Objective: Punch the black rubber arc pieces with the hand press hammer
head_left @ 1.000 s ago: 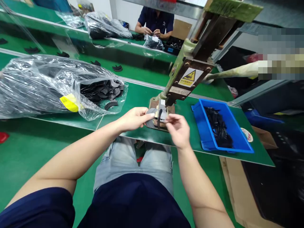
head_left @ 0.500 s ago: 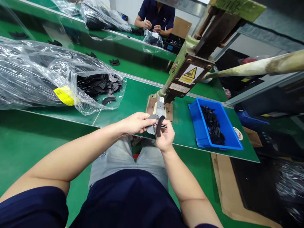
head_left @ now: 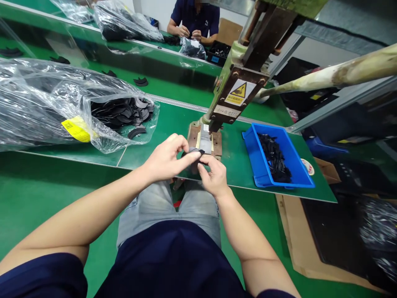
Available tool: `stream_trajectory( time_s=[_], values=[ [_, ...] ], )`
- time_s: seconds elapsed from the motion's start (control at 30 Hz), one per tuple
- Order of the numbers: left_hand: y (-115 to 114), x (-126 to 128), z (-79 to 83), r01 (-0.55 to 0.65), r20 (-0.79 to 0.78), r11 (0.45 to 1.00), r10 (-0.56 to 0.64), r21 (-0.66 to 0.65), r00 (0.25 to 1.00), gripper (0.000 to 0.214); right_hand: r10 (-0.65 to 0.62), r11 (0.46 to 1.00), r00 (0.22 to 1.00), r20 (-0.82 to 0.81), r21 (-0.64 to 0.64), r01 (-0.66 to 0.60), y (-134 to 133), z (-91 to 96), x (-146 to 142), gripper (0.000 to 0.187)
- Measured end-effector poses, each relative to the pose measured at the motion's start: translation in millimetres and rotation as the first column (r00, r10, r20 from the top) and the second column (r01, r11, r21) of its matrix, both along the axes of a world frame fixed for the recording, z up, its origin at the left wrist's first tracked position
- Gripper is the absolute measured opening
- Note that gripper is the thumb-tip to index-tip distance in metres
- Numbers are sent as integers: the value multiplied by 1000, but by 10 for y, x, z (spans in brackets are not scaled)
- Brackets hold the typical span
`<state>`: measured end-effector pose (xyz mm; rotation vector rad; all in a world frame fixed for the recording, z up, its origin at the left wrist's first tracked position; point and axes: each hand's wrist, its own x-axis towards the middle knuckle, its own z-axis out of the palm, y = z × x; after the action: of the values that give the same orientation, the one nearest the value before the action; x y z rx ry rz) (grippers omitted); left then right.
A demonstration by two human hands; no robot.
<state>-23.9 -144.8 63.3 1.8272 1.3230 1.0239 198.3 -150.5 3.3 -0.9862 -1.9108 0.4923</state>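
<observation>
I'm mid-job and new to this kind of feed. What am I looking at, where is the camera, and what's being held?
There is no robot: these are a person's bare hands, seen from one camera worn on the head, looking forward and down. The left hand and right hand together hold dark material near the bench's front edge; much is covered, so I can't tell how many pieces. Just beyond stands an upright machine bearing a yellow warning sign. On the green bench, a clear bag of dark curved parts lies left, and a blue bin of black pieces stands right.
</observation>
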Motion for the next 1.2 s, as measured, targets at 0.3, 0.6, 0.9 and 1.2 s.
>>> stream_trajectory(
  time_s=[0.3,0.6,0.9,1.2],
  values=[
    [36,30,-178,85,177,979,-52,-185,983,37,26,995,999,44,90,-30,-48,-16,-11,16],
    [694,-306,-466,31,403,836,231,-548,886,46,-266,964,961,74,24,264,50,-190,655,39],
    [2436,25,-668,-170,316,722,486,-671,815,15,-429,903,900,79,40,428,107,-644,1018,21],
    [2787,200,-992,-142,419,822,421,-552,804,19,-438,897,898,39,85,434,74,-651,1027,16]
  ],
)
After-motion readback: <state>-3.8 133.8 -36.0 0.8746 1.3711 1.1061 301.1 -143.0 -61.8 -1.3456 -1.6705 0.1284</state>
